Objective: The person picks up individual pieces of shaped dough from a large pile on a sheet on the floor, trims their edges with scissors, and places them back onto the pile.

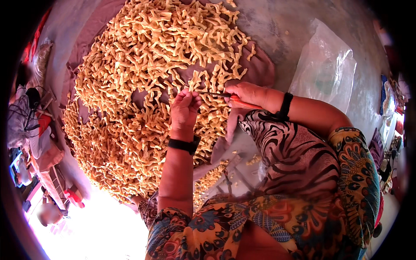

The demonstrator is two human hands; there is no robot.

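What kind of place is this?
Probably a home or small food workshop, working on the floor: a big heap of pale cut strips on a cloth, a knife, and a plastic bag.

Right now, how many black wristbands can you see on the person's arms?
2: one wristband on the left wrist, below the left hand; one on the right wrist, beside the right hand holding the knife.

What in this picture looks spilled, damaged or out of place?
A few pale pieces lie apart from the big heap of cut pieces, off the purple cloth, near the person's lap. Otherwise nothing stands out: the right hand holds an orange-handled knife beside the left hand.
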